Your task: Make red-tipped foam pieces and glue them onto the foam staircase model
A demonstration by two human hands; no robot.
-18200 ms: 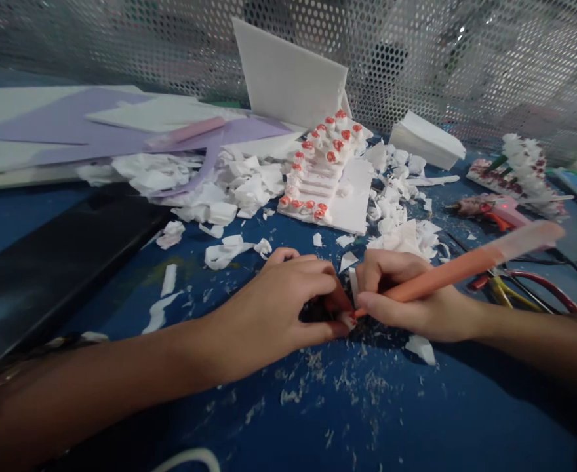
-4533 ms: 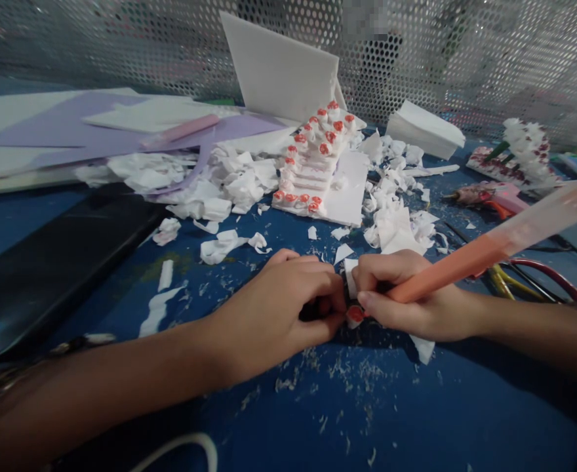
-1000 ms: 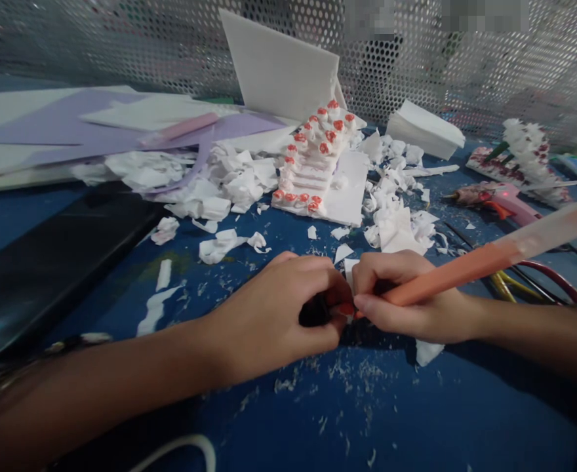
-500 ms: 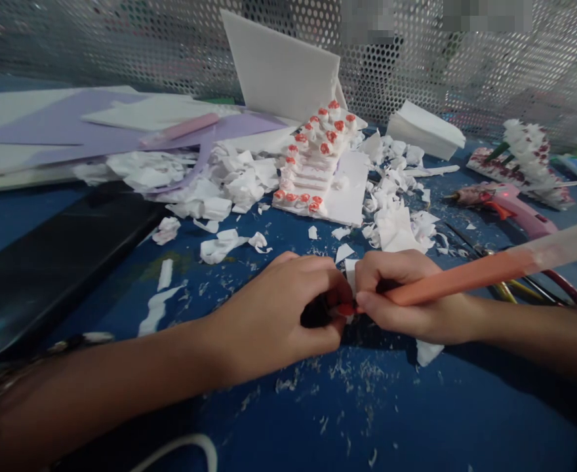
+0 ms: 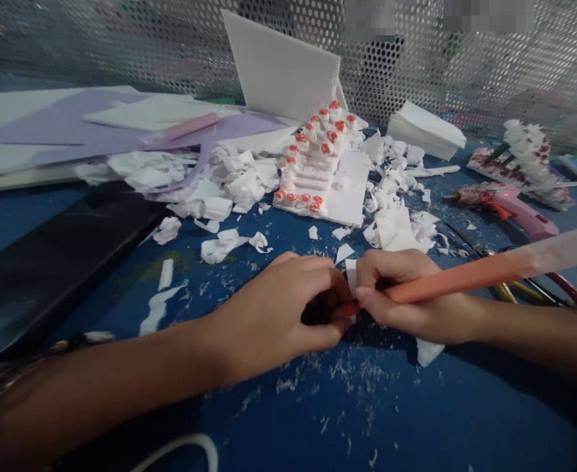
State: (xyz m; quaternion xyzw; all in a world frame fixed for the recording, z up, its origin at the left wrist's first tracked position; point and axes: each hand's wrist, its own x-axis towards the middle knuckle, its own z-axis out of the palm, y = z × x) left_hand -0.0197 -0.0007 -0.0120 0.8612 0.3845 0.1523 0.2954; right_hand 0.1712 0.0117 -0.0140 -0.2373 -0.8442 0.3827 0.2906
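Observation:
My right hand (image 5: 411,295) grips an orange felt-tip pen (image 5: 458,278), its tip pointing left and down. Between the thumb and fingers of my left hand (image 5: 281,311) is a small white paper piece with red on it (image 5: 348,310); the pen tip meets it, and most of the piece is hidden by my fingers. A white paper strip (image 5: 351,272) lies just beyond, between both hands. Farther back stands a white paper model with red-topped paper blobs (image 5: 313,167) along its stepped front.
Crumpled paper scraps (image 5: 239,177) surround the model. A dark phone (image 5: 57,262) lies at left, a pink glue gun (image 5: 519,210) and scissors (image 5: 519,288) at right. Behind them are a white board (image 5: 286,65), a folded white pad (image 5: 423,130) and a perforated metal screen (image 5: 170,46).
Both hands stay almost in place. The pen tip and the red-marked paper piece have shifted very slightly.

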